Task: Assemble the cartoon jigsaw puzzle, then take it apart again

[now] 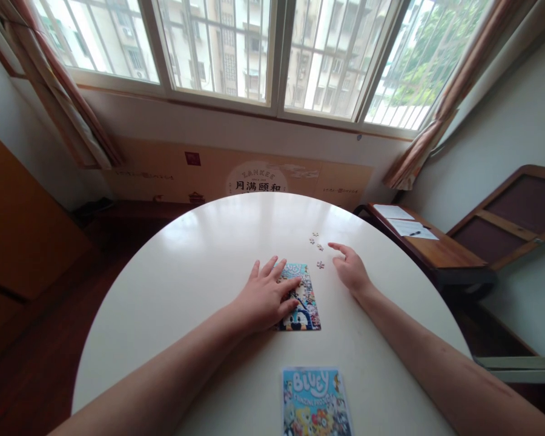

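Jigsaw puzzle [312, 298] on the white table [177, 260] looks mostly assembled where visible; four loose pieces [320, 265] remain outside. The left hand [264, 295] rests spread across it, gripping nothing; beside the pieces, the right hand [350, 270] points, its curled fingers' contents hidden.

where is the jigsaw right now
In the head view, the jigsaw lies just right of centre on the white table, partly under the left hand, with loose pieces off its upper right corner.
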Demonstrator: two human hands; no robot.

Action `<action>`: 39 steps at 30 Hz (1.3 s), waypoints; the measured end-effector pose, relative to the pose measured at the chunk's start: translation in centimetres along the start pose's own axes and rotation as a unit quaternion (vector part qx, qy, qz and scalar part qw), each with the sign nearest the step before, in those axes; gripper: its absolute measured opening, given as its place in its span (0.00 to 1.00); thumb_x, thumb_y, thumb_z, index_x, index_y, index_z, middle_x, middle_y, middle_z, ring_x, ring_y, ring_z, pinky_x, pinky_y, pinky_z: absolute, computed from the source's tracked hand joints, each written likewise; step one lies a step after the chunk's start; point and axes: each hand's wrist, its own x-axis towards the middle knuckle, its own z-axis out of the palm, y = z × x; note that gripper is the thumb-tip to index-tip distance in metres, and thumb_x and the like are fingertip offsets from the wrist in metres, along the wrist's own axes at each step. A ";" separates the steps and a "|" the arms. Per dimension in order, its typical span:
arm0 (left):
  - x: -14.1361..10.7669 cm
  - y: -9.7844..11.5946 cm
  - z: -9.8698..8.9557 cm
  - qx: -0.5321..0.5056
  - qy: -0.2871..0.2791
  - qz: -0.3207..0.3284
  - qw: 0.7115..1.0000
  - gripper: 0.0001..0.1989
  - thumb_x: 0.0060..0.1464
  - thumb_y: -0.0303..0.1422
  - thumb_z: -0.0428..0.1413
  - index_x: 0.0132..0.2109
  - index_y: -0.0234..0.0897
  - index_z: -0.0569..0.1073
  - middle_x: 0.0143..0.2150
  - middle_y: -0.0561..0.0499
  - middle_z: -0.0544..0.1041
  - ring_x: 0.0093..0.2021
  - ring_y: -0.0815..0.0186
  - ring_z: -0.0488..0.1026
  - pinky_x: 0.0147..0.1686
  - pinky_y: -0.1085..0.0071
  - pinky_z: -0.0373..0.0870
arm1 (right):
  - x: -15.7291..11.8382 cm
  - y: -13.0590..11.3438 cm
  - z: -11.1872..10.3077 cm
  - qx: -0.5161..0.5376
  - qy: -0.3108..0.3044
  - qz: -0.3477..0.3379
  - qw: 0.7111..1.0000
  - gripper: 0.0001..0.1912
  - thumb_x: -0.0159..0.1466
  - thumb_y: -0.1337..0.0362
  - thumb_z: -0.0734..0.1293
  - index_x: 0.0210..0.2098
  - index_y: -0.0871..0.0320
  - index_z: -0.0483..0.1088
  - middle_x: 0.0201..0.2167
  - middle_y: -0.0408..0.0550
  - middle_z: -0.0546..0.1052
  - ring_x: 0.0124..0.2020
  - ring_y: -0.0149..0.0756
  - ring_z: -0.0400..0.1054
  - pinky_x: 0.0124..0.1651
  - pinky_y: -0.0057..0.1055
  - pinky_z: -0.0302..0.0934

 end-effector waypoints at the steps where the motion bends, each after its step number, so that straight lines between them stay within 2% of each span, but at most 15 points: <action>1: 0.0 0.0 -0.1 0.000 0.000 -0.001 1.000 0.25 0.62 0.48 0.50 0.64 0.53 0.67 0.72 0.44 0.54 0.72 0.41 0.45 0.65 0.35 0.42 | 0.1 0.0 0.1 -0.004 -0.004 0.000 1.000 0.27 0.54 0.69 0.60 0.51 0.57 0.75 0.52 0.51 0.77 0.55 0.47 0.69 0.61 0.46 0.60; 7: -0.1 0.0 0.0 0.000 0.005 0.003 1.000 0.23 0.62 0.48 0.52 0.61 0.51 0.69 0.72 0.44 0.54 0.72 0.43 0.45 0.65 0.37 0.44 | 2.9 0.9 1.0 -0.040 -0.020 0.021 0.999 0.24 0.57 0.67 0.61 0.52 0.57 0.75 0.53 0.52 0.76 0.56 0.46 0.68 0.62 0.44 0.59; 12: 0.2 0.0 0.2 -0.011 0.017 -0.017 1.000 0.26 0.65 0.49 0.46 0.66 0.48 0.64 0.74 0.43 0.51 0.72 0.45 0.44 0.66 0.38 0.43 | 7.3 1.8 1.9 -0.075 -0.024 0.051 0.996 0.22 0.62 0.61 0.61 0.53 0.57 0.74 0.43 0.50 0.80 0.42 0.41 0.73 0.49 0.38 0.65; 17: 0.1 -0.7 -0.5 -0.057 0.092 -0.076 0.991 0.28 0.66 0.50 0.42 0.67 0.44 0.60 0.73 0.43 0.52 0.73 0.49 0.44 0.67 0.42 0.42 | 9.7 2.0 2.4 -0.122 -0.072 0.046 0.989 0.19 0.61 0.53 0.66 0.48 0.52 0.79 0.38 0.46 0.79 0.36 0.38 0.71 0.42 0.33 0.63; 19: 0.2 -1.4 -0.6 -0.103 0.140 -0.106 0.979 0.29 0.67 0.50 0.39 0.67 0.41 0.61 0.72 0.42 0.55 0.72 0.51 0.47 0.67 0.44 0.46 | 10.2 2.1 2.4 -0.141 -0.093 0.038 0.985 0.21 0.59 0.51 0.68 0.50 0.49 0.78 0.38 0.45 0.78 0.36 0.37 0.70 0.42 0.32 0.61; 22: 0.7 -2.5 -0.5 -0.193 0.220 -0.145 0.945 0.28 0.68 0.46 0.37 0.63 0.35 0.66 0.67 0.40 0.64 0.69 0.54 0.54 0.67 0.50 0.51 | 10.7 2.4 2.2 -0.163 -0.121 0.035 0.979 0.22 0.58 0.49 0.70 0.51 0.45 0.78 0.38 0.44 0.77 0.36 0.37 0.69 0.41 0.31 0.60; 27: 1.5 -3.5 0.1 -0.294 0.322 -0.177 0.883 0.24 0.67 0.41 0.39 0.57 0.33 0.71 0.61 0.40 0.71 0.64 0.56 0.64 0.66 0.54 0.56 | 11.9 2.4 2.0 -0.167 -0.180 0.052 0.968 0.19 0.58 0.52 0.71 0.47 0.50 0.80 0.35 0.45 0.77 0.32 0.34 0.69 0.38 0.28 0.60; 30: 1.5 -3.6 0.2 -0.316 0.345 -0.175 0.866 0.23 0.67 0.40 0.39 0.55 0.34 0.72 0.58 0.41 0.73 0.61 0.56 0.67 0.64 0.55 0.58 | 12.7 1.9 1.8 -0.164 -0.211 0.055 0.962 0.18 0.57 0.56 0.72 0.46 0.54 0.80 0.33 0.45 0.77 0.32 0.34 0.69 0.38 0.27 0.61; 33: 1.4 -3.6 0.2 -0.331 0.348 -0.173 0.860 0.22 0.67 0.39 0.40 0.53 0.34 0.73 0.57 0.41 0.74 0.59 0.56 0.67 0.63 0.55 0.59 | 13.4 1.2 1.6 -0.166 -0.239 0.070 0.954 0.14 0.54 0.60 0.74 0.40 0.57 0.80 0.31 0.45 0.77 0.32 0.33 0.69 0.36 0.26 0.62; 36: 1.4 -3.3 0.3 -0.349 0.341 -0.177 0.854 0.20 0.66 0.38 0.41 0.53 0.34 0.73 0.56 0.41 0.74 0.59 0.56 0.68 0.62 0.55 0.60 | 14.0 0.8 1.3 -0.174 -0.268 0.106 0.942 0.12 0.53 0.62 0.75 0.36 0.59 0.79 0.29 0.47 0.77 0.27 0.32 0.67 0.30 0.26 0.61; 39: 1.4 -3.1 0.3 -0.364 0.334 -0.176 0.852 0.20 0.66 0.38 0.42 0.53 0.34 0.73 0.55 0.41 0.74 0.59 0.55 0.68 0.62 0.55 0.61 | 14.2 0.6 1.1 -0.177 -0.295 0.137 0.929 0.13 0.53 0.63 0.75 0.38 0.61 0.77 0.27 0.47 0.75 0.20 0.29 0.62 0.22 0.27 0.58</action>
